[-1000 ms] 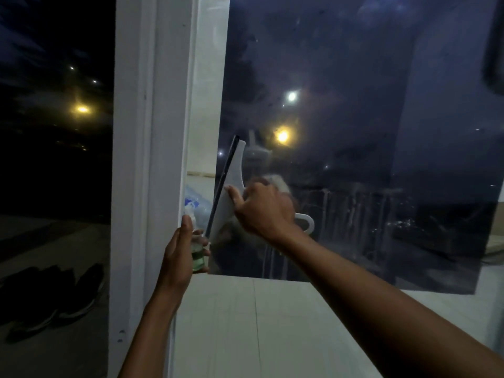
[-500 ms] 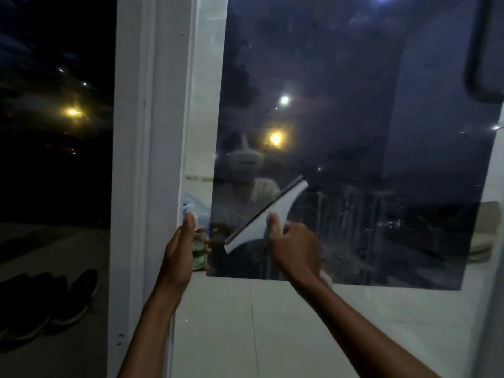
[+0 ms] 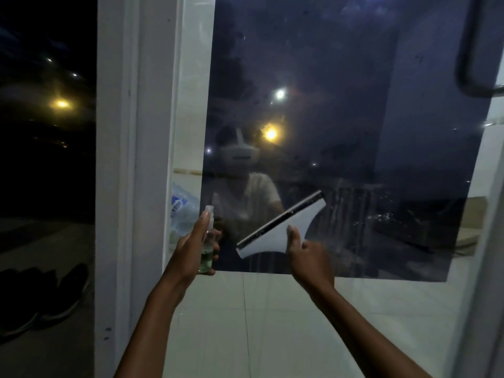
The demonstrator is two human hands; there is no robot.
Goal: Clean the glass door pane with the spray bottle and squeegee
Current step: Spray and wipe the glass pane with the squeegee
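Our right hand [image 3: 305, 255] grips the white squeegee [image 3: 283, 227], blade tilted against the lower glass pane [image 3: 341, 105]; our left hand [image 3: 191, 246] wraps the spray bottle [image 3: 207, 249] just beside it.

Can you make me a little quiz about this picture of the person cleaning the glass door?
1. Which hand grips the squeegee?
2. True or false: the squeegee's blade lies level.
3. What lies on the ground left of the door frame: A) shoes B) a bucket C) a mop?

Key:
1. The right hand; the left hand holds the spray bottle.
2. False, it is tilted, right end higher.
3. A, shoes.
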